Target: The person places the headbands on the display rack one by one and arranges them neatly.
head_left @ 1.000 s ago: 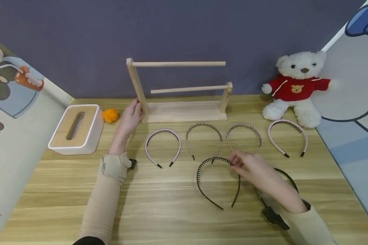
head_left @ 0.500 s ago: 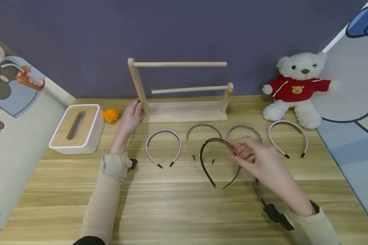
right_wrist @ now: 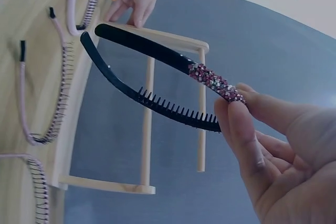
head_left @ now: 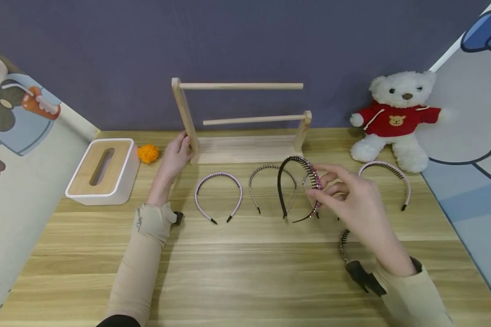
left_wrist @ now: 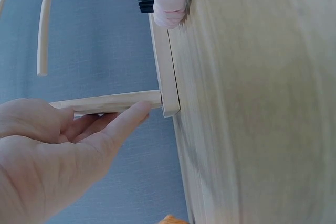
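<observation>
As the right hand (head_left: pixel 358 202) is pinching the glittery headband (right_wrist: pixel 157 52) one-sidedly, it could be twisting loose; left hand (head_left: pixel 176 156) is gripping the rack (head_left: pixel 245 149) by the worktop (head_left: pixel 229 277)'s back edge

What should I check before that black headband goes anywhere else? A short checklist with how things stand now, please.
1. Black headband held: ok, the right hand pinches it on its glittery part.
2. Wooden rack steadied: ok, the left hand grips the tall post.
3. Upper bar accessible: ok, its right end is free and nothing hangs on it.
4. Lower bar accessible: ok, its left end is free, also with nothing hanging on it.
5. Headband on a bar: not ok, it is held in front of the rack.
6. Grip firm enough: cannot tell, pressure doesn't show.
</observation>
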A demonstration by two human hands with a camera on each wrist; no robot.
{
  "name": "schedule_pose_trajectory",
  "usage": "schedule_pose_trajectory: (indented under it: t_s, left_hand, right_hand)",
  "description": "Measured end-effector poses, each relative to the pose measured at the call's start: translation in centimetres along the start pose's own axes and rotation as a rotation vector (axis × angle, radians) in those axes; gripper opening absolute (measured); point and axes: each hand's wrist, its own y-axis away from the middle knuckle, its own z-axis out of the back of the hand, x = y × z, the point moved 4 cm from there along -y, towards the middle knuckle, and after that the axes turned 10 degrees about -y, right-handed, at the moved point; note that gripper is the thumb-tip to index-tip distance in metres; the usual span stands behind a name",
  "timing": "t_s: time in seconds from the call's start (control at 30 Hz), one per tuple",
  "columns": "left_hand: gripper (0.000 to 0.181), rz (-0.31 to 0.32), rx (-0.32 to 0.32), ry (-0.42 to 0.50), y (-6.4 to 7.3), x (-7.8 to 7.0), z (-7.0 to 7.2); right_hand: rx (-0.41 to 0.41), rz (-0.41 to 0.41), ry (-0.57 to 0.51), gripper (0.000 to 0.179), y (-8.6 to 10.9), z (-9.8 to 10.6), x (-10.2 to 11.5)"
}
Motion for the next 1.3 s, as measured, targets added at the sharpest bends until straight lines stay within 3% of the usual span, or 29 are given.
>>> schedule_pose_trajectory:
  t_s: [0.3, 0.6, 0.83, 1.3]
  left_hand:
    - [0.052, 0.013, 0.001, -0.01, 0.1, 0.0, 0.0]
    - [0.053, 0.014, 0.004, -0.003, 0.2, 0.0, 0.1]
    - [0.054, 0.032, 0.012, 0.025, 0.2, -0.1, 0.0]
    - [0.053, 0.025, 0.009, 0.032, 0.0, 0.0, -0.2]
  right_hand:
    - [-0.099, 0.023, -0.047, 0.049, -2.5, 1.4, 0.6]
    - [-0.208, -0.04, -0.08, 0.049, -4.5, 2.5, 0.8]
    - [-0.278, -0.05, -0.171, 0.042, -5.8, 2.9, 0.8]
    - [-0.384, 0.019, -0.106, 0.037, -7.8, 4.0, 1.4]
